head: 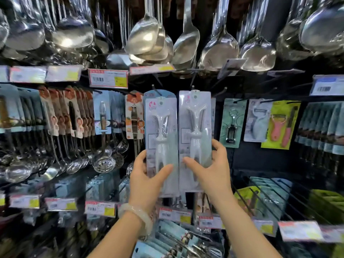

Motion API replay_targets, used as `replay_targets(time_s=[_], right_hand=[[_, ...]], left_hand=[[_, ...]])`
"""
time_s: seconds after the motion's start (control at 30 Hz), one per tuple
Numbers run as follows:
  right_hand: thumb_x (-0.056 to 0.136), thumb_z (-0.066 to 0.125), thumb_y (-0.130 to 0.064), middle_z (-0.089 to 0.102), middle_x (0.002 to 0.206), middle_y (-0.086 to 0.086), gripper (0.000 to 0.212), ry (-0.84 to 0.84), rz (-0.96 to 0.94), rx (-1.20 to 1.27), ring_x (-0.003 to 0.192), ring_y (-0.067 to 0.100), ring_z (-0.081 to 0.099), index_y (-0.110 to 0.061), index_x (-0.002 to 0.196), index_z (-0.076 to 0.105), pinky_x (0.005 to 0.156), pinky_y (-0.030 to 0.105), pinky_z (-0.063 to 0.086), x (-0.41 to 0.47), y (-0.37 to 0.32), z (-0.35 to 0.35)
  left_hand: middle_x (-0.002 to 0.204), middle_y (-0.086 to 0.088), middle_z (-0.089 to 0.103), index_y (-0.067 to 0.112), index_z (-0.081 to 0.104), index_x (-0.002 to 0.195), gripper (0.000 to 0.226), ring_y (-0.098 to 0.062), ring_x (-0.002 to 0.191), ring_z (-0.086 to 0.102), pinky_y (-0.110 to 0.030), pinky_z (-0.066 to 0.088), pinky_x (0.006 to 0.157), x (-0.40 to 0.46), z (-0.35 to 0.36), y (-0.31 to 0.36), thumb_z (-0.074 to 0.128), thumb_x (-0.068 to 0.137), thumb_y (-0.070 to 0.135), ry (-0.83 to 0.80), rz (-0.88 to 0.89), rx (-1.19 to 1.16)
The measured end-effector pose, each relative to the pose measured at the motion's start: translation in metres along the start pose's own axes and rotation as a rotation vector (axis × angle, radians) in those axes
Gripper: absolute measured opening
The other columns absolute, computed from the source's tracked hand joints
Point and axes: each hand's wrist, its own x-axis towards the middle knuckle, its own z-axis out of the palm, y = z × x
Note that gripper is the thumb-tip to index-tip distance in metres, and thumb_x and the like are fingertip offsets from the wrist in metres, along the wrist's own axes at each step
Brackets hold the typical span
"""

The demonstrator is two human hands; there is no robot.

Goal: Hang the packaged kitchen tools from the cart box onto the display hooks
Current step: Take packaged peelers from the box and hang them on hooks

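Left hand fingers clamp left package | right hand fingers clamp right package

Pale bangle (left wrist), sleeveless forearms

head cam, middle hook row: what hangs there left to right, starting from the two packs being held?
Left-hand pack → right-hand pack → corkscrew card → grey peeler card → pink peeler on green card. Left hand and right hand each hold one pack's lower end.
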Motion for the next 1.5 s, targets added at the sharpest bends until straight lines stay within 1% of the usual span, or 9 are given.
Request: replay_targets(time_s=[0.17,0.47,0.63,0.77,0.87,1.07,1.23,1.33,1.5], right_hand=[[0.074,0.080,-0.017,0.056,0.108,-0.015,0.066,0.041,-0.036,-0.010,0.094,-0.003,0.060,-0.028,0.123,0.038,0.079,0.018,0.051,0.028,-0.013,0.002],[0.079,0.075,-0.019,0.034,0.093,-0.035,0.074,0.017,0.009,-0.083,0.074,-0.027,0.043,-0.019,0.139,0.032,0.062,-0.005,0.037,0.035,-0.016,0.009],[0.079,0.075,-0.022,0.040,0.096,-0.029,0.072,0.018,0.030,-0.106,0.074,-0.015,0.043,-0.017,0.139,0.035,0.066,-0.003,0.037,0.040,-0.014,0.014],[0.078,0.074,-0.037,0.038,0.137,-0.006,0.086,0.015,0.053,-0.229,0.125,0.011,0.040,-0.015,0.146,0.026,0.104,0.030,0.037,0.045,-0.011,0.018],[0.079,0.069,-0.047,0.021,0.151,0.003,0.092,0.031,0.040,-0.342,0.139,0.021,0.024,-0.017,0.150,0.018,0.113,0.043,0.029,0.039,-0.011,0.020],[0.084,0.068,-0.032,0.059,0.106,-0.011,0.072,-0.260,0.065,-0.161,0.089,0.001,0.062,-0.031,0.143,0.027,0.071,0.017,0.050,0.001,-0.009,0.034],[0.083,0.071,-0.022,0.063,0.098,-0.005,0.068,-0.189,0.078,-0.099,0.080,0.005,0.064,-0.035,0.138,0.033,0.065,0.017,0.051,0.000,-0.002,0.026],[0.082,0.072,-0.023,0.063,0.100,-0.003,0.067,-0.145,0.051,-0.125,0.085,0.008,0.065,-0.034,0.137,0.035,0.075,0.026,0.055,0.007,-0.001,0.018],[0.083,0.071,-0.024,0.062,0.103,-0.004,0.068,-0.075,-0.018,-0.128,0.091,0.011,0.065,-0.032,0.140,0.034,0.083,0.035,0.055,0.029,-0.011,0.008]], left_hand=[[0.132,0.010,0.045,0.027,0.036,0.140,0.076,-0.011,0.122,0.042,-0.033,0.039,0.099,0.010,-0.005,-0.002,0.075,0.076,0.018,-0.015,-0.008,-0.019],[0.145,0.002,0.041,0.025,0.036,0.142,0.081,-0.022,0.132,0.039,-0.045,0.036,0.107,0.013,-0.015,-0.008,0.077,0.072,0.023,-0.011,-0.009,0.053],[0.143,0.002,0.043,0.028,0.036,0.141,0.084,-0.023,0.131,0.041,-0.048,0.037,0.107,0.009,-0.019,-0.007,0.079,0.068,0.030,-0.002,-0.008,0.058],[0.139,0.004,0.044,0.024,0.036,0.141,0.077,-0.018,0.129,0.040,-0.037,0.035,0.105,0.007,-0.020,-0.008,0.076,0.075,0.019,-0.017,-0.009,0.049],[0.137,0.002,0.048,0.025,0.037,0.140,0.078,-0.020,0.126,0.046,-0.046,0.041,0.104,0.007,-0.018,-0.007,0.078,0.074,0.021,-0.012,-0.024,0.056],[0.136,-0.003,0.051,0.021,0.039,0.139,0.079,-0.022,0.125,0.049,-0.048,0.044,0.102,0.003,-0.005,-0.009,0.081,0.072,0.025,-0.025,-0.019,0.126],[0.137,0.012,0.049,0.031,0.038,0.140,0.076,-0.007,0.128,0.045,-0.032,0.043,0.104,0.001,0.004,-0.015,0.076,0.075,0.024,-0.170,0.010,0.190],[0.119,0.019,0.056,0.048,0.046,0.116,0.054,0.003,0.112,0.053,-0.007,0.046,0.083,0.007,0.011,-0.009,0.074,0.078,0.022,-0.224,0.049,0.270],[0.135,0.004,0.047,0.037,0.028,0.142,0.077,-0.016,0.127,0.045,-0.037,0.040,0.106,0.027,0.029,0.010,0.072,0.080,0.034,-0.264,0.084,0.353]])
